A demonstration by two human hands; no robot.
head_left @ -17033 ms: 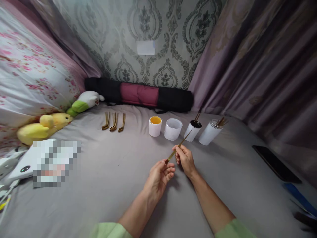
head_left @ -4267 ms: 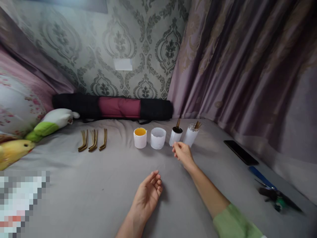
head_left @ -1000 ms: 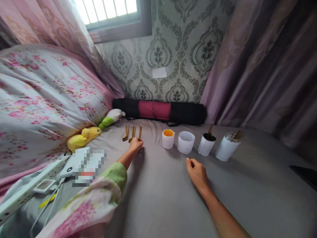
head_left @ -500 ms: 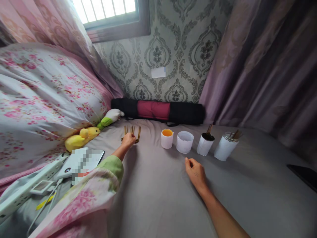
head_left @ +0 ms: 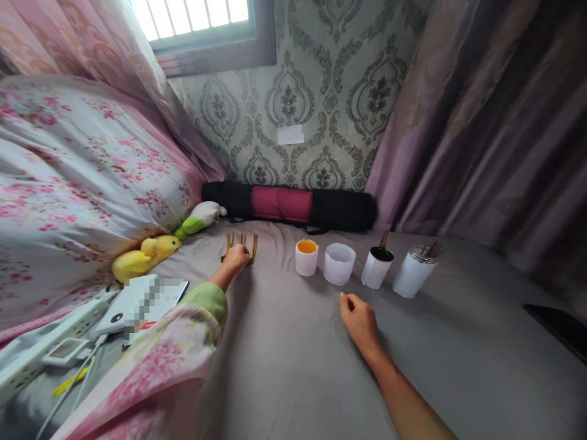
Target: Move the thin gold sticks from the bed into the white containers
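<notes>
My left hand [head_left: 236,258] reaches far forward and lies on the bent gold straws [head_left: 241,244] on the grey sheet; its fingers curl over them, and whether it grips one is hidden. My right hand [head_left: 359,318] rests on the sheet in a loose fist, with nothing seen in it. Just beyond it stands a row of white cups: one with orange inside [head_left: 306,257], an empty one [head_left: 339,263], one with a dark rim holding a straw [head_left: 376,266], and a clear-topped jar holding several straws [head_left: 411,274].
A black and maroon roll bag [head_left: 288,206] lies against the patterned wall. Yellow [head_left: 140,258] and green-white [head_left: 198,219] plush toys sit by the floral duvet [head_left: 77,183] on the left. A power strip [head_left: 41,345] and a white device lie near left; a dark phone [head_left: 557,324] lies right.
My left hand has moved further forward onto the gold straws and closed over their lower ends. My right hand has stayed put on the sheet.
</notes>
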